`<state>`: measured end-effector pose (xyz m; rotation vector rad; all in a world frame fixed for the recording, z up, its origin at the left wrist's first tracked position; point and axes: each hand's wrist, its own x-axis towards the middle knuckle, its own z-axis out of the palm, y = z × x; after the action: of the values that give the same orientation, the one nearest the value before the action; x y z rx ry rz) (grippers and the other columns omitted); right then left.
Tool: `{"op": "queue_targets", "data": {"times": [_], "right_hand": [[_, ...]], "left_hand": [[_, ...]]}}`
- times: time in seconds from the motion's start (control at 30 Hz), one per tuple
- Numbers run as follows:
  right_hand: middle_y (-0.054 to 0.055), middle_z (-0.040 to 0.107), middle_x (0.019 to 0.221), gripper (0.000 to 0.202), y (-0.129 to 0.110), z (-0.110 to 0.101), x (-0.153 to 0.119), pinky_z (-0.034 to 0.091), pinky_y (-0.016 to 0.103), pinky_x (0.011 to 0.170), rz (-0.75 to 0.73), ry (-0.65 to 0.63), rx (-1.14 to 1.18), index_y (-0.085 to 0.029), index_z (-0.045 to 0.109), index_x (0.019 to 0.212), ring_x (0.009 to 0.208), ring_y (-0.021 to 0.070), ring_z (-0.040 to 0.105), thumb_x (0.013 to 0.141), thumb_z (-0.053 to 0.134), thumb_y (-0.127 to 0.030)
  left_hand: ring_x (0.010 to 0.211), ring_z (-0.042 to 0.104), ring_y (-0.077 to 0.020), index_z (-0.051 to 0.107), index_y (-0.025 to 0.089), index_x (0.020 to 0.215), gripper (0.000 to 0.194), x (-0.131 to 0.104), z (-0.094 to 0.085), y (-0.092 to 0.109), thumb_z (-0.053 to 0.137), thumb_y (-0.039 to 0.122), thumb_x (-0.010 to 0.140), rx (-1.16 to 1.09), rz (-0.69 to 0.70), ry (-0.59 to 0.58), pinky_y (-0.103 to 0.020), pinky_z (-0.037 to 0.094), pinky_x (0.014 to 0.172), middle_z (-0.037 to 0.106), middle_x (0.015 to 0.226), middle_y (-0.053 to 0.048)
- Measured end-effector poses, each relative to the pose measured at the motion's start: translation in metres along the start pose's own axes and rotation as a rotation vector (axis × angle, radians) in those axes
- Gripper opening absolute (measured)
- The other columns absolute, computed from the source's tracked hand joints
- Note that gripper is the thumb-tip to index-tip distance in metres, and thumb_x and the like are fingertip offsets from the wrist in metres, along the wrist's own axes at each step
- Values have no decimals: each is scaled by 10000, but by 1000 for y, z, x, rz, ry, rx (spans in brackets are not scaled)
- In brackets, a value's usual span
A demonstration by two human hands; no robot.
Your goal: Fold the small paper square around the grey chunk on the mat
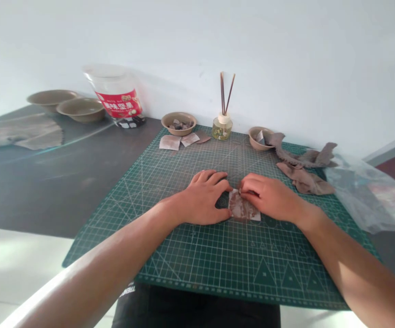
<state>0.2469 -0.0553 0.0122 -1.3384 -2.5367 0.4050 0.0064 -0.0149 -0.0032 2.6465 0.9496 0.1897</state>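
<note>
A small square sheet [240, 207], whitish and smeared with brown powder, lies flat on the green cutting mat [197, 255]. My left hand [204, 196] rests on the mat with its fingers spread, thumb and forefinger touching the sheet's left edge. Over the upper right part of the sheet, my right hand [269, 196] has its fingers pinched together. Whatever sits in that pinch is too small and too hidden to name.
Behind stand a bowl of dark chips [179, 124], a reed diffuser [222, 126] and another bowl [260, 136]. Loose paper pieces [170, 142] lie near the first bowl. Crumpled brown cloths [306, 180] and clear plastic [364, 196] are right; a plastic tub [117, 98] and bowls [83, 109] left.
</note>
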Motion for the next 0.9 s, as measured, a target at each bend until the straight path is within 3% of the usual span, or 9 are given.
{"op": "queue_targets", "data": {"times": [0.17,0.33,0.43,0.53,0.7,0.83,0.9], "right_hand": [[11,628,929,113,-1,-2,-5,449,276,737,-61,-134,51,-219,605,863,815,155,617,968,561,-216],[42,626,998,112,-2,0,-3,443,298,745,28,3,-62,-204,603,913,855,177,618,985,518,-215],[22,627,920,112,-2,-1,-5,447,291,742,12,-53,-9,-207,598,867,805,162,613,969,551,-209],[17,632,973,96,-7,1,-6,446,281,731,-72,-131,34,-224,613,919,835,158,620,983,541,-234],[29,637,942,115,-2,-2,-4,446,297,748,34,-8,-8,-208,602,884,826,169,622,978,538,-223],[4,638,915,120,-4,-1,-6,442,269,729,-77,-142,88,-221,613,853,822,151,614,964,568,-216],[13,641,964,116,-6,2,-4,444,272,740,-96,-99,63,-224,628,898,860,158,618,980,546,-224]], "left_hand": [[1451,241,-364,548,275,1283,530,0,-1,1,640,539,832,-7,9,-21,-554,228,1164,349,1565,-65],[1446,251,-359,540,270,1292,532,0,-2,2,633,536,841,-5,-3,-7,-567,210,1167,354,1559,-76],[1442,258,-359,544,267,1285,527,0,-2,2,634,536,841,-6,5,-8,-563,217,1167,359,1554,-77],[1453,239,-367,546,260,1285,527,-1,-2,1,632,533,843,-7,16,-22,-557,222,1170,356,1556,-78],[1465,215,-372,536,268,1306,545,-1,-1,0,632,542,844,-2,-5,-18,-571,208,1174,328,1579,-76],[1465,221,-367,541,269,1301,549,0,-2,1,640,545,837,-5,5,-32,-558,213,1177,333,1577,-73],[1464,224,-366,542,260,1300,548,-1,-3,2,634,548,843,-5,5,-36,-552,211,1179,342,1570,-81]]}}
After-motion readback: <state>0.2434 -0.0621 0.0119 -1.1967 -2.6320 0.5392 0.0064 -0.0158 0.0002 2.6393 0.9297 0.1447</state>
